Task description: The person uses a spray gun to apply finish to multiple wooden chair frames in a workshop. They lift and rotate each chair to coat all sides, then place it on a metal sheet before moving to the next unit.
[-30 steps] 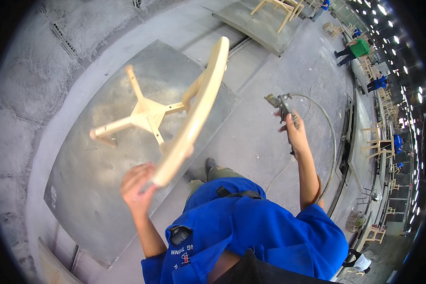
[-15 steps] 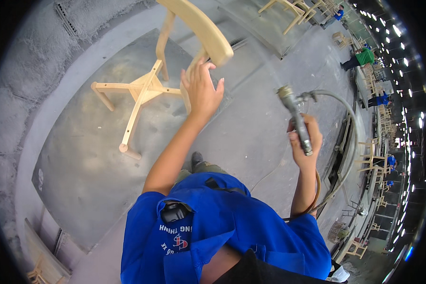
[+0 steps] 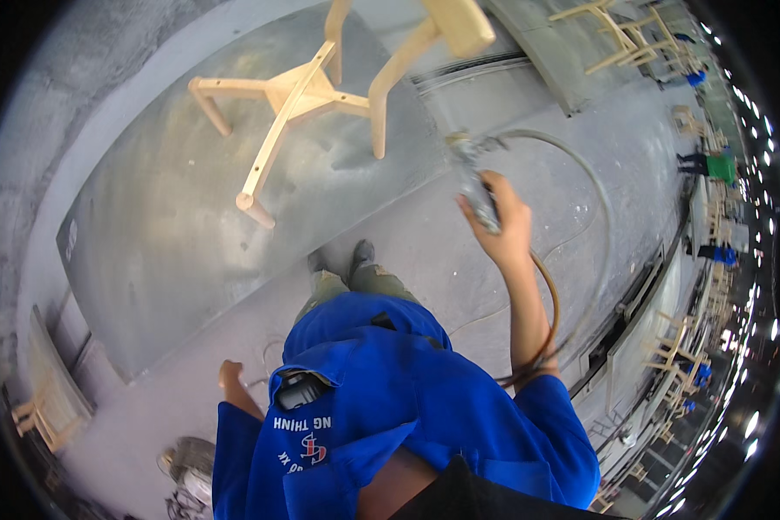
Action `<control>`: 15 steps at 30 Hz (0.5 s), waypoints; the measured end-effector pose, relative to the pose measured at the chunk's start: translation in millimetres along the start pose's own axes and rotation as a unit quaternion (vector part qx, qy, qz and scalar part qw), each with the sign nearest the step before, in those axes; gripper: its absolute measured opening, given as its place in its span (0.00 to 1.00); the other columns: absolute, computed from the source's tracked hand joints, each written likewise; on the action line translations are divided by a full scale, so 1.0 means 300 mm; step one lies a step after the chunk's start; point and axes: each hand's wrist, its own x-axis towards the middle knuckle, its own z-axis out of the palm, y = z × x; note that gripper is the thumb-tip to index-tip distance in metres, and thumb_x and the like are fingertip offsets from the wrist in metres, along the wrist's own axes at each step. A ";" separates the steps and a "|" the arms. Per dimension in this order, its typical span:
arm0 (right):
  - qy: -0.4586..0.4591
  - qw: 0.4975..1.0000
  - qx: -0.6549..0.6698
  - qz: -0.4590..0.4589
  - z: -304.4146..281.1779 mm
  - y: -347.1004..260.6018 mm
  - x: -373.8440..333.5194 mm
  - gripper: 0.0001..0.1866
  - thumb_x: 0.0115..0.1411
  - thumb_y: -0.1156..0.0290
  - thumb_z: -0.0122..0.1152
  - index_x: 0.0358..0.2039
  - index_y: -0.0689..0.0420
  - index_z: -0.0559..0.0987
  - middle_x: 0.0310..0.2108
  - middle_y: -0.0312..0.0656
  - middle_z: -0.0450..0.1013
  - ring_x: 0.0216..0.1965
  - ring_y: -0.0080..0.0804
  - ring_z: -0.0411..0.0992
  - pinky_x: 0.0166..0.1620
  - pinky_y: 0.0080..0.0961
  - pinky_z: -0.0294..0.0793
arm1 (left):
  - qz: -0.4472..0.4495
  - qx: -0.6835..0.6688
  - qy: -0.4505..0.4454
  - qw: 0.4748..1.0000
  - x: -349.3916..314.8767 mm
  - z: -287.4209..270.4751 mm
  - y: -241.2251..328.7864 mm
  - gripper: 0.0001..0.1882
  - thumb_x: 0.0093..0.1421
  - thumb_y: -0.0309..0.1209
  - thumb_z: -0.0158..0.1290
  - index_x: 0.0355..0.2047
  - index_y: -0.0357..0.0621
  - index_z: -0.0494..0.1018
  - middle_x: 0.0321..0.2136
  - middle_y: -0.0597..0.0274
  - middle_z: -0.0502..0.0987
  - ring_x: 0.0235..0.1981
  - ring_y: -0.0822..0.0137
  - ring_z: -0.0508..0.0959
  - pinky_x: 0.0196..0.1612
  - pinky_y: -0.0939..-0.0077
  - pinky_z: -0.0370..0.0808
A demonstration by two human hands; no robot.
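Note:
My right hand (image 3: 504, 221) grips a metal spray gun (image 3: 477, 184), whose head points away from me toward the upper left. A pale hose (image 3: 594, 173) loops from the gun's head, and a brown hose (image 3: 544, 282) runs down along my forearm. Ahead of me and to the left is a bare wooden chair frame (image 3: 302, 94), with crossed rails, legs and a thick curved backrest (image 3: 459, 26) cut off by the top edge. Neither hand touches it. My left hand (image 3: 230, 374) hangs low beside my body, small in view, its fingers not readable.
A large grey metal sheet (image 3: 165, 260) lies under the chair frame. More wooden chairs (image 3: 611, 35) stand at the upper right, others (image 3: 667, 347) in a row along the right. Several people work far off, one in green (image 3: 718, 167). A lone chair (image 3: 39, 416) sits at lower left.
My left hand has let go of the chair frame and dropped to my side. My right hand has swung leftward with the spray gun. The chair frame now appears higher and further right.

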 end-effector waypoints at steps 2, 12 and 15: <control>-0.076 0.997 0.011 -0.014 0.144 0.058 0.028 0.21 0.56 0.62 0.73 0.46 0.56 0.77 0.36 0.51 0.79 0.34 0.52 0.79 0.36 0.37 0.79 | -0.030 -0.195 -0.060 0.979 -0.050 0.014 -0.131 0.19 0.62 0.39 0.56 0.46 0.36 0.78 0.42 0.46 0.82 0.43 0.57 0.83 0.42 0.57 0.80; -0.382 0.919 -0.100 -0.015 0.695 0.410 -0.139 0.28 0.62 0.42 0.59 0.41 0.58 0.75 0.33 0.52 0.79 0.37 0.54 0.79 0.38 0.46 0.78 | 0.198 -0.402 0.089 0.890 -0.565 0.315 0.163 0.19 0.65 0.39 0.56 0.50 0.40 0.77 0.41 0.49 0.82 0.41 0.56 0.82 0.48 0.64 0.77; -0.413 0.904 -0.115 -0.015 0.734 0.425 -0.167 0.29 0.62 0.41 0.59 0.43 0.59 0.75 0.34 0.52 0.80 0.37 0.54 0.79 0.39 0.47 0.78 | 0.132 -0.429 0.037 0.893 -0.633 0.398 0.197 0.19 0.64 0.40 0.56 0.49 0.40 0.77 0.42 0.48 0.83 0.43 0.54 0.82 0.49 0.62 0.76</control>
